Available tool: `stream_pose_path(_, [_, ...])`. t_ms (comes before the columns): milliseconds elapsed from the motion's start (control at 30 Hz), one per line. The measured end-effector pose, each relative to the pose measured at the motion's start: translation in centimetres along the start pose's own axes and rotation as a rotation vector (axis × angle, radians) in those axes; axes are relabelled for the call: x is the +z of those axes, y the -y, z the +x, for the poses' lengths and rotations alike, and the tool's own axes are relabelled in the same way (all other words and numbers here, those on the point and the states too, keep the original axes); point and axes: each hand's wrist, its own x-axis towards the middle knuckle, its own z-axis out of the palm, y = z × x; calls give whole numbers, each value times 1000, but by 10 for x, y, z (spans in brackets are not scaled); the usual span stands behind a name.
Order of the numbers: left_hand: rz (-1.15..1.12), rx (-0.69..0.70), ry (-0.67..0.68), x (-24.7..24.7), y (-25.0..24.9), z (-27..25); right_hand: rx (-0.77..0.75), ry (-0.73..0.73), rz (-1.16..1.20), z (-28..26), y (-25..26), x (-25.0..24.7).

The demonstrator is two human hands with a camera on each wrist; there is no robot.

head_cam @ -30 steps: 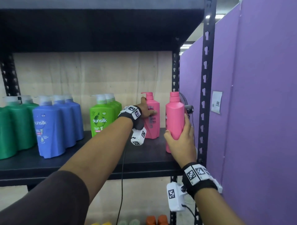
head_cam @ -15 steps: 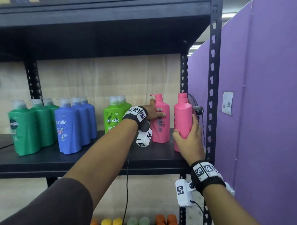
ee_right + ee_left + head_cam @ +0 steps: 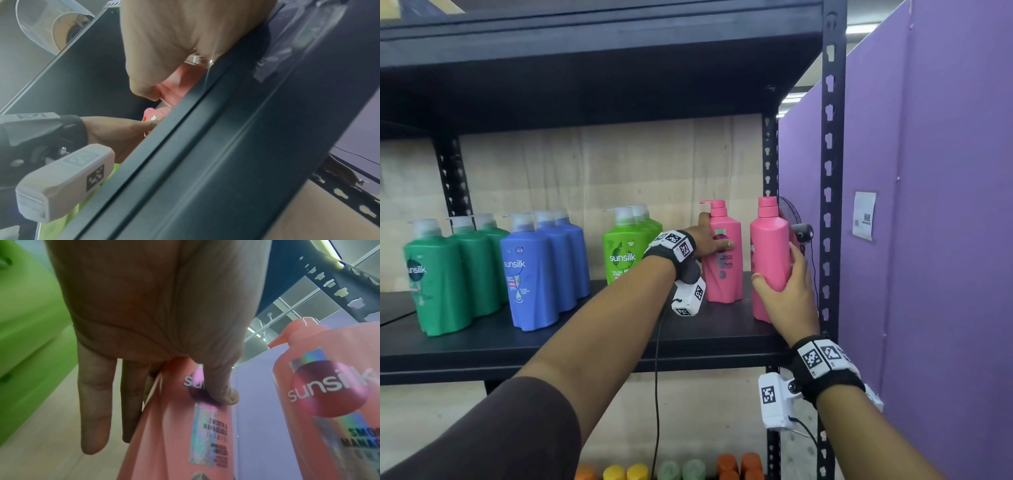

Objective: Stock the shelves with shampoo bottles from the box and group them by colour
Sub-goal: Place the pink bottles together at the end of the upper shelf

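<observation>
Left hand (image 3: 707,240): laid on the rear pink bottle (image 3: 724,253), thumb pressed across the front label and the fingers passed behind the bottle's left edge, as the left wrist view shows; the bottle is gripped and stands upright on the black shelf (image 3: 585,339). Right hand (image 3: 786,294): wrapped round the lower body of the front pink bottle (image 3: 768,253), thumb on its left side, fingers up its right side; this bottle is held upright at the shelf's right end, just beside the black upright post (image 3: 832,205), its back turned to the head camera. The two pink bottles are set close together with a narrow gap between. To their left, listed in order: a row of light green bottles (image 3: 625,255), a row of blue bottles (image 3: 534,270), a row of dark green bottles (image 3: 436,277), each row running front to back. Behind the front pink bottle a small fan (image 3: 792,222) is seen. On the level below, orange, yellow and pale green caps (image 3: 671,469) are partly visible. A purple partition (image 3: 945,205) bearing a paper label (image 3: 864,214) stands to the right.
</observation>
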Motion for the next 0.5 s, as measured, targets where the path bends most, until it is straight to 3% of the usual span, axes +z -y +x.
stream_pose_path(333, [-165,-41,61,-5,-5,-44,75,112,69,7,-7,-2])
stream_pose_path(400, [-170,-18,66,-4,-5,-62,109,162,81,11,-8,-2])
stream_pose_path(500, [-361,102,69,7,-10,-89,129,215,89,13,-7,-3])
